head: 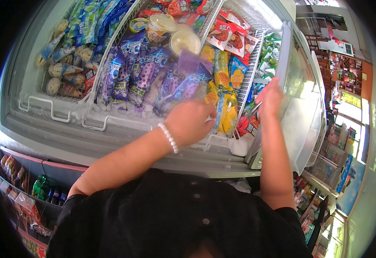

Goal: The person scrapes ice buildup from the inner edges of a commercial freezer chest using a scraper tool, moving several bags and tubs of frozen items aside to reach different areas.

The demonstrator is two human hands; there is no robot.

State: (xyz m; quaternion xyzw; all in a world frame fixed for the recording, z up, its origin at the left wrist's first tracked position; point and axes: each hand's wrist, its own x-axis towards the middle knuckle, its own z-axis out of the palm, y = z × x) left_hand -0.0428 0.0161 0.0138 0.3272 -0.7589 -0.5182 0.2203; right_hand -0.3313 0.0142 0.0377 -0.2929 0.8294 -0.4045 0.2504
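My left hand (189, 121), with a white bead bracelet (168, 137) at the wrist, hovers over the frosted front of an open chest freezer (62, 138). Its fingers are curled; whether they hold anything is hidden. Just beyond it lie purple ice-cream packets (188, 85), and to its right are yellow pineapple-pictured packets (229, 109). My right hand (269, 96) grips the handle of a metal tool (255, 109) near the freezer's right side. The tool's end points down-left toward a red packet (248, 125); its exact kind is unclear.
White wire dividers (105, 64) split the freezer. Ice-cream cones (65, 69), lidded cups (185, 42) and red-and-white packets (228, 37) fill other sections. Wire hooks (94, 127) line the front. The glass lid (300, 77) stands at right. Shelves with bottles (41, 187) are at lower left.
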